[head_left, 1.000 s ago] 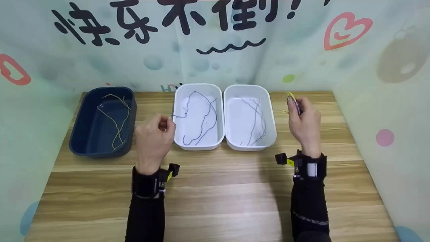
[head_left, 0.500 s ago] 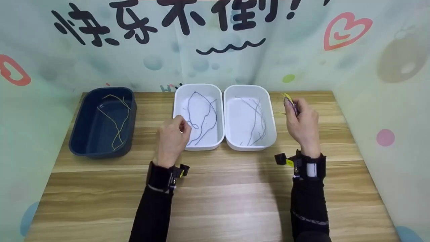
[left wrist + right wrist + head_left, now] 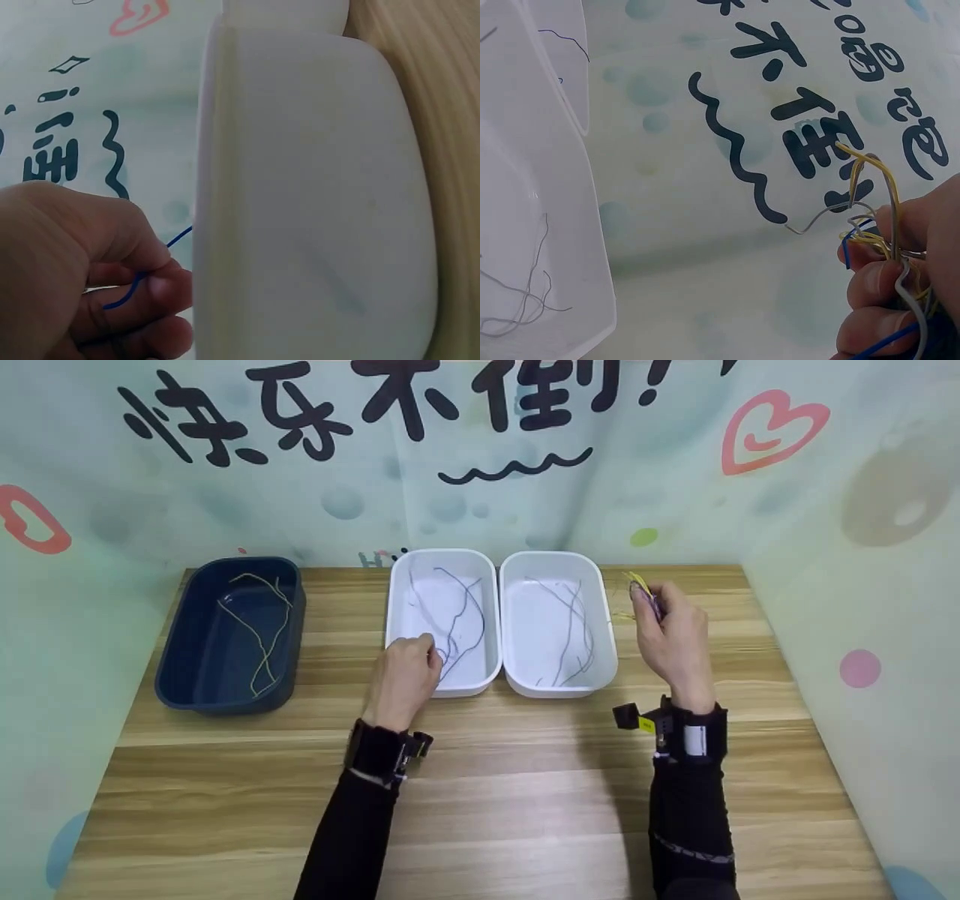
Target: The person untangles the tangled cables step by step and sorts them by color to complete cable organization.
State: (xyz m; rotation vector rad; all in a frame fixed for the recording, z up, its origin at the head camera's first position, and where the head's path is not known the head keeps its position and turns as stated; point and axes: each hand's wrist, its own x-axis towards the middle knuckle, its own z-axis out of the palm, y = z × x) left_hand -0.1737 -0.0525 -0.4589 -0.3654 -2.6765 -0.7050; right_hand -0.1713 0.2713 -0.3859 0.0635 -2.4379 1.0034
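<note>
My left hand [image 3: 405, 679] is over the front-left rim of the left white bin [image 3: 444, 553]. In the left wrist view, its thumb and fingers pinch a thin blue wire [image 3: 180, 236] that runs behind the bin's wall. More blue wires [image 3: 482, 619] lie curled inside that bin. Right of the white bins, my right hand [image 3: 675, 641] grips a bundle of wires [image 3: 643, 589]. The right wrist view shows yellow, grey and blue strands in the bundle [image 3: 891, 199], poking out past the thumb and fingers. Part of it is hidden inside the hand.
Beside the left white bin stands a right white bin [image 3: 555, 556] with several grey wires [image 3: 571, 615]. A navy bin [image 3: 240, 561] at the left holds yellow wires [image 3: 255, 634]. The wooden table [image 3: 510, 795] ends at a printed backdrop [image 3: 480, 510] behind and at both sides.
My left hand has moved right and nearer, from beside the left white bin to over its front-left rim, bringing the blue wire along. The right hand has shifted slightly left, still gripping the bundle.
</note>
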